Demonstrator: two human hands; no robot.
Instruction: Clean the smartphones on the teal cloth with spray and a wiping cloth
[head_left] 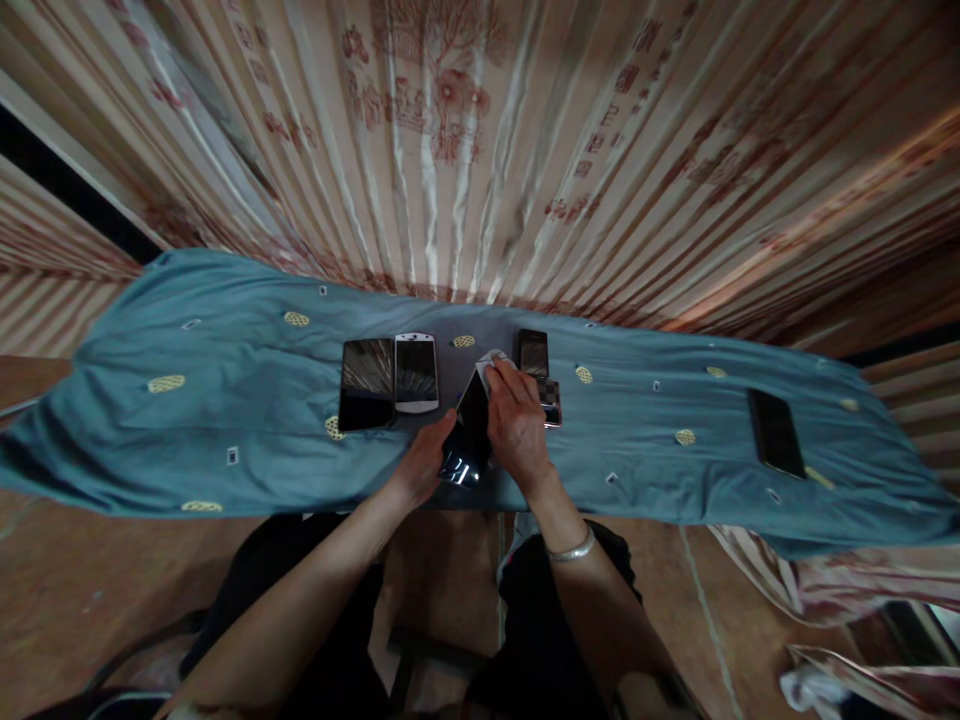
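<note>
My left hand (429,458) grips the left edge of a dark, glossy smartphone (466,450), held tilted near the front edge of the cloth-covered table. Folded fingers of my right hand (519,420) press a whitish wipe (487,361) against the phone's upper part; the fingertips are partly hidden. Left of the phone lie a large black phone (366,388) and a white-framed phone (417,370), side by side. Just beyond my right hand are a small dark phone (533,350) and a patterned small device (552,402), which my hand partly covers.
A blue-green cloth (247,400) with yellow motifs covers the long, narrow table. Another black phone (777,433) lies far to the right. Behind the table hangs a pleated, printed curtain (465,200). My legs are below the front edge, above a brown floor (675,600).
</note>
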